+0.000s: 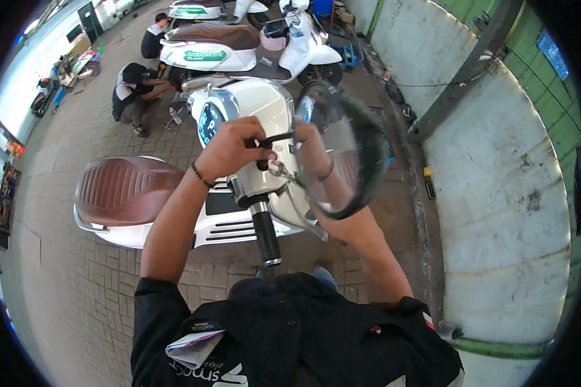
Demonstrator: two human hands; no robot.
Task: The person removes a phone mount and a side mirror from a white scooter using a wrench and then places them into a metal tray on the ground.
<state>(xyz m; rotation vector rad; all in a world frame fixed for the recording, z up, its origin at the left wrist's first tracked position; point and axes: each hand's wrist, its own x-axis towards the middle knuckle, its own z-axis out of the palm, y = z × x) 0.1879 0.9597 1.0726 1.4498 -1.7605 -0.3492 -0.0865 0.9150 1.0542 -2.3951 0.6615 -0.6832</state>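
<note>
My left hand (235, 148) is closed, its fingers pinched on a thin black rod (279, 137) above the handlebar of a white scooter (265, 100). The rod reaches to the edge of a round mirror (361, 148) with a black rim, slightly blurred, whose glass reflects a hand and wrist. Close below my fingertips is a shiny metal fitting (277, 169). My right hand (336, 222) goes behind the mirror; its wrist shows, but the fingers are hidden. Nearer me are a black handlebar grip (265, 233) and a metal lever (313, 227). A lit display (210, 122) lies beyond my left hand.
The brown seat (126, 193) extends left. Another white scooter (223, 55) stands beyond, with a crouching person (132, 97) and a second person (153, 40) near it. A stained pale wall (497, 213) and a dark post (465, 71) rise on the right.
</note>
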